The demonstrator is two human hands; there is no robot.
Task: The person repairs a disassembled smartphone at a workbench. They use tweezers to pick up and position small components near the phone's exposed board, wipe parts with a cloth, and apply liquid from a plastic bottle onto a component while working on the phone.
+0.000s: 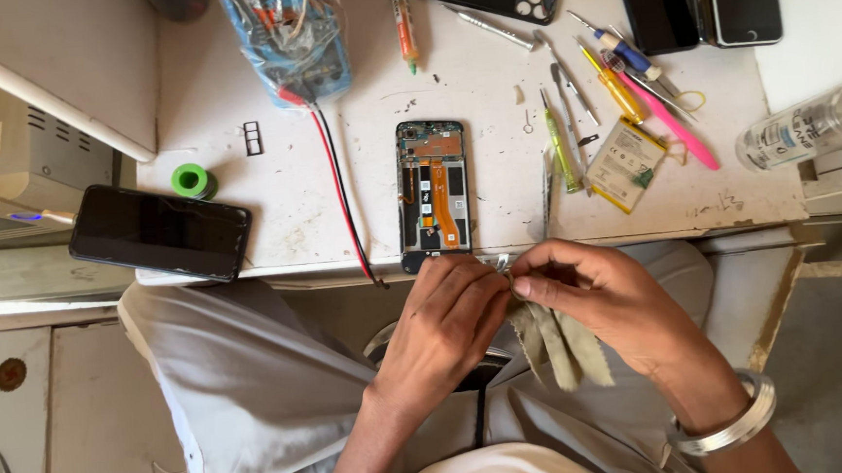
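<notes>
Our left hand (445, 313) and right hand (590, 289) met fingertip to fingertip, both pinched shut on a cloth (554, 340) hanging below; opened phone (433, 192) lay just beyond.

An opened smartphone with exposed orange ribbon cables (433, 195) lies at the centre of a scuffed white worktable (273, 202). A black phone (160, 232) rests at the left edge beside a green tape roll (192, 180). Screwdrivers and a pink-handled tool (672, 119) crowd the upper right, near a clear plastic bottle (804, 127).
</notes>
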